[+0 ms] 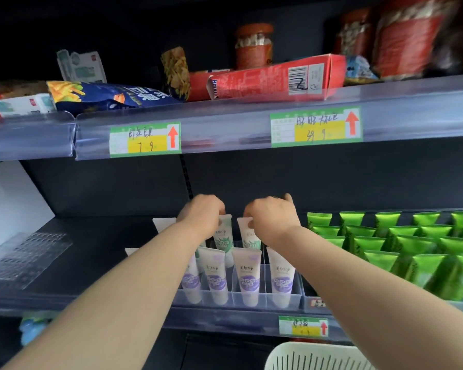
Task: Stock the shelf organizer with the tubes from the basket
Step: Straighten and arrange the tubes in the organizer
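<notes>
Head view: both forearms come up from the bottom of the frame to the lower shelf [96,236], centre.

- left hand [202,213]: fingers curled down, pinching the flat crimped top of the left green-print tube [224,235]
- right hand [271,217]: fingers curled, pinching the top edge of the right green-print tube [247,237]; thumb sticks up behind
- the hands are near each other, not touching
- both held tubes stand upright, crimp up, side by side in the back row of the shelf organizer [296,295]; their lower ends are hidden behind the front row, so I cannot tell whether they are fully seated
- shelf organizer: clear divided plastic tray at the front edge of the lower shelf, centre of frame
- its front row holds four purple-print tubes [247,276], upright, crimp up; the leftmost is partly covered by the left forearm
- basket [316,356]: white, slotted, at the bottom edge right of centre; only the rim and part of the wall are in frame, contents cannot be told

Rest:
- block of green tubes [412,249] in rows at right of frame, just beside the organizer
- clear ribbed sheet [24,257] lying flat at left
- upper shelf: red box [273,81] on its side at centre, blue snack bag [104,97] at upper left, jar [253,46] behind the box; top right is blurred
- price tags [145,140] with red arrows on the shelf rails
</notes>
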{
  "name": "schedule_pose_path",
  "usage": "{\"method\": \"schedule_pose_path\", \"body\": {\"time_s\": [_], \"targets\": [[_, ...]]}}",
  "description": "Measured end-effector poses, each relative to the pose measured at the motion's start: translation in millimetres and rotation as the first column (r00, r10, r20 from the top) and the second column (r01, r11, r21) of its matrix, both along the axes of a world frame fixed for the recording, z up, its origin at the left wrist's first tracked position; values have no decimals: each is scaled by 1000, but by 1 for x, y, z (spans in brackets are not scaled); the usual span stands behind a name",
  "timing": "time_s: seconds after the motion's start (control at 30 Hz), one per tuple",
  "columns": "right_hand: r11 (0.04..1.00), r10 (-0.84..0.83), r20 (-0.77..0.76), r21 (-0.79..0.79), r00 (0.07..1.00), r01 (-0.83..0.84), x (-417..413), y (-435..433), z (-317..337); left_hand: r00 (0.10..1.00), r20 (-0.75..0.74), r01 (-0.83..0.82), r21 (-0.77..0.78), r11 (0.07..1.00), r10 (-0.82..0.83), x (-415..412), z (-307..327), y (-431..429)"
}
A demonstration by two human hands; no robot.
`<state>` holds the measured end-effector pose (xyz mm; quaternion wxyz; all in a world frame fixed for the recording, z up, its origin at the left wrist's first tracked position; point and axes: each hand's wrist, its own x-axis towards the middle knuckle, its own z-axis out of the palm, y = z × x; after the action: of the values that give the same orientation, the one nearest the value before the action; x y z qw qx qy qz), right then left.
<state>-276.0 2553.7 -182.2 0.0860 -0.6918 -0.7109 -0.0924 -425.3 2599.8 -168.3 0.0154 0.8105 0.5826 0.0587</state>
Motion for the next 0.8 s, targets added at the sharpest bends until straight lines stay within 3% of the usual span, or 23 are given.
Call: {"method": "schedule_pose_path", "body": {"time_s": [0.2, 0.5, 0.8], "targets": [[994, 19, -57, -105, 998, -25, 5, 2, 3, 1000, 12, 11, -24, 1000, -11, 4, 2, -2], [992, -42, -38, -121, 998, 37, 43, -12, 16, 981, 181, 68, -20, 997, -64, 31, 17, -11], [989, -108, 0, -106, 994, 108, 56, -16, -4, 994, 89, 71, -9, 997, -70, 33, 11, -4]]}}
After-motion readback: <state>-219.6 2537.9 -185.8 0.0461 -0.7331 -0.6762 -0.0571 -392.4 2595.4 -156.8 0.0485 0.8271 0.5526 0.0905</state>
